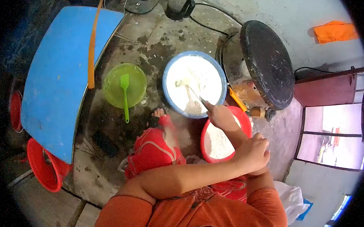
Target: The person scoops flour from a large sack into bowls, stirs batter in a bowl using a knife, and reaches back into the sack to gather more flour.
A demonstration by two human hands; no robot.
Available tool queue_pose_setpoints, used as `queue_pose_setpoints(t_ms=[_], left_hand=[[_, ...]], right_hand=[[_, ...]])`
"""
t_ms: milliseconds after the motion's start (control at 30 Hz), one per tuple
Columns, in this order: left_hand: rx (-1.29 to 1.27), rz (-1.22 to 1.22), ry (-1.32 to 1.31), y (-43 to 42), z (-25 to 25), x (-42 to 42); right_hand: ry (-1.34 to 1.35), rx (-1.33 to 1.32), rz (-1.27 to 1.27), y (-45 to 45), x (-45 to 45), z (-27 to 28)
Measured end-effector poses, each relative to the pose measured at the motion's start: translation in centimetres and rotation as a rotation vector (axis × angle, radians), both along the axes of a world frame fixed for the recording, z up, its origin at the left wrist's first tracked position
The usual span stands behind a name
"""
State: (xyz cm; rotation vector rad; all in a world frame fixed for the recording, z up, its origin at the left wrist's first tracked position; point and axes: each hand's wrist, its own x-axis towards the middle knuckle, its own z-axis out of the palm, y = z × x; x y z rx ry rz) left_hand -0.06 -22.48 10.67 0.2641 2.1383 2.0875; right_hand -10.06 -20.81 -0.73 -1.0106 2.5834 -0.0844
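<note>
My right hand point(220, 115) is closed round the handle of a thin utensil point(195, 93), whose far end dips into white powder or batter point(200, 75) in a blue-rimmed basin point(165, 88). My left arm crosses in front of my body, and my left hand point(254, 154) rests by my right forearm with its fingers curled in and nothing visible in them. Below the blue basin, partly under my right forearm, is a red basin point(203, 145) of white powder point(218, 143). To the left, a green spatula point(125, 90) lies across a green bowl point(139, 77).
A large round dark griddle point(267, 64) stands at the right, with an orange-handled tool point(237, 100) beside it. A blue tabletop point(60, 71) bears an orange strip point(92, 53) at the left. Below it is a red bucket point(45, 172). A blender jug point(178, 6) is at the top.
</note>
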Motion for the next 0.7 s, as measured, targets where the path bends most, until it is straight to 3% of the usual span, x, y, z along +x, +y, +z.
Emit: queue_pose_setpoints(t_ms=[200, 367, 467, 567, 700], left_hand=[[0.007, 0.039, 0.010, 0.8, -0.5, -0.2], [0.023, 0.001, -0.015, 0.8, -0.3, 0.0], [0.011, 0.019, 0.022, 0.5, -0.3, 0.1], [0.016, -0.005, -0.031, 0.3, 0.0, -0.2], [0.034, 0.026, 0.006, 1.0, -0.7, -0.4]], right_hand=[[-0.049, 0.083, 0.039, -1.3, 0.3, -7.9], [-0.305, -0.209, -0.302, 0.0, -1.3, -7.5], [-0.069, -0.032, -0.081, 0.2, -0.6, -1.5], [-0.027, 0.086, 0.005, -0.3, 0.3, 0.6], [-0.020, 0.132, 0.103, -0.8, 0.3, -6.4]])
